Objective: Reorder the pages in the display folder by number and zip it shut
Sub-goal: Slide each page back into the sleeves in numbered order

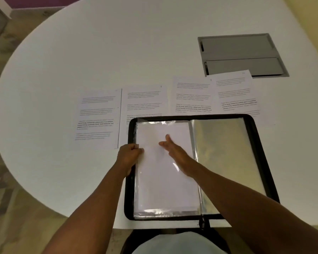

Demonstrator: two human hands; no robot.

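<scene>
A person works at an open display folder (196, 167) lying on a round white counter (81, 61), with four printed pages set out beyond it.

The black-edged folder lies flat at the counter's near edge, its zip undone; its left half shows a blank white sheet (163, 171) in a clear sleeve, and its right half shows an empty shiny sleeve (226, 153). Behind it the printed pages (97, 116) lie in a row, face up, the two on the right overlapping; their numbers are too small to read. A grey hatch (240, 54) is set into the counter at far right. The left hand (128, 156) pinches the left edge of the sleeve with curled fingers. The right hand (174, 151) rests flat on the white sheet, its fingers (168, 139) straight and released.
</scene>
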